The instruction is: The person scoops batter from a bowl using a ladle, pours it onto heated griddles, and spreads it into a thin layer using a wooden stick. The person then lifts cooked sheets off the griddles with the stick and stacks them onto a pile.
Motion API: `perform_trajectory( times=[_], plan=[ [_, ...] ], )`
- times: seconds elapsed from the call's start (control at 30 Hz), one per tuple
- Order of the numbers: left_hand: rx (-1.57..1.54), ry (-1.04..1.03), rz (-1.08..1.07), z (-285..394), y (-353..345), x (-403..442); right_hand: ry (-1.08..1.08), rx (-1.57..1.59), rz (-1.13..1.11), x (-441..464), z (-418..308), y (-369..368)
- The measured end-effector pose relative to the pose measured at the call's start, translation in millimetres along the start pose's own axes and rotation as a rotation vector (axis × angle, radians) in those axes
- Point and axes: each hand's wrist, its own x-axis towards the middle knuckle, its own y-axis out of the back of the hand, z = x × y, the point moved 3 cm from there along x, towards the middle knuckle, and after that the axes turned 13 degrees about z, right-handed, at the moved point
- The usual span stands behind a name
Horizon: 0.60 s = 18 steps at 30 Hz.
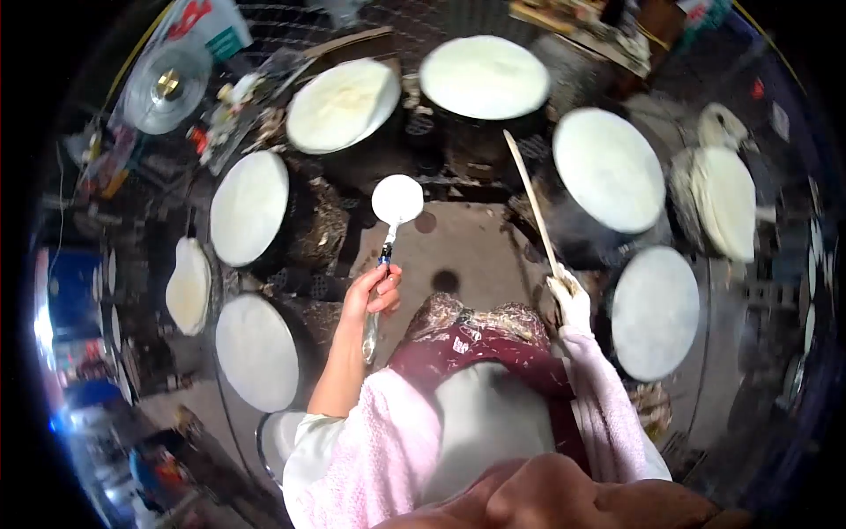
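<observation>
My left hand [377,293] is bare and wrapped around the handle of a ladle [397,199], its round bowl white and pointing away from me. In my right hand [571,300], covered by a white glove, is a long thin wooden stick [530,198] that slants forward and left. Round griddles covered in white batter or thin flatbread curve around me: one at the far middle [485,78], one at far left [342,106] with a folded-looking sheet. The ladle and the stick both hang over the floor, apart from the griddles.
More white rounds lie at left [249,208], lower left [257,353], right [610,170] and lower right [656,314]. Pale flatbreads are piled at far right [728,204], with another pale piece at left [188,286]. A clear lid [145,93] stands at upper left.
</observation>
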Motion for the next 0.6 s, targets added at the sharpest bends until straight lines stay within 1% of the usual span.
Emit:
perform_trajectory(
  times=[0.03,0.07,0.1,0.2,0.27,0.33,0.37,0.4,0.47,0.5,0.53,0.6],
  plan=[
    [-0.027,-0.022,0.004,12,7,-3,-0.114,-0.066,-0.100,2,-38,-34],
    [-0.039,-0.050,0.004,10,25,-5,-0.224,-0.120,-0.194,-3,-54,-64],
    [-0.093,-0.060,-0.047,17,31,-9,-0.206,-0.121,-0.260,7,-61,-93],
    [-0.226,-0.141,-0.067,45,59,-14,-0.271,-0.105,-0.424,44,-78,-196],
    [-0.303,-0.199,-0.055,62,68,-16,-0.265,-0.205,-0.432,80,-85,-264],
    [-0.353,-0.261,0.041,67,76,-23,-0.241,-0.181,-0.536,118,-79,-320],
    [-0.347,-0.296,0.097,72,76,-24,-0.270,-0.219,-0.582,135,-86,-349],
    [-0.338,-0.339,0.185,76,78,-24,-0.283,-0.158,-0.592,173,-60,-381],
    [-0.329,-0.419,0.302,90,69,-25,-0.222,-0.289,-0.561,201,-85,-438],
    [-0.335,-0.441,0.370,95,66,-25,-0.210,-0.303,-0.535,221,-86,-465],
    [-0.386,-0.461,0.392,87,62,-28,-0.194,-0.315,-0.513,240,-83,-482],
    [-0.478,-0.491,0.432,97,56,-24,-0.168,-0.352,-0.484,284,-76,-531]
  ],
)
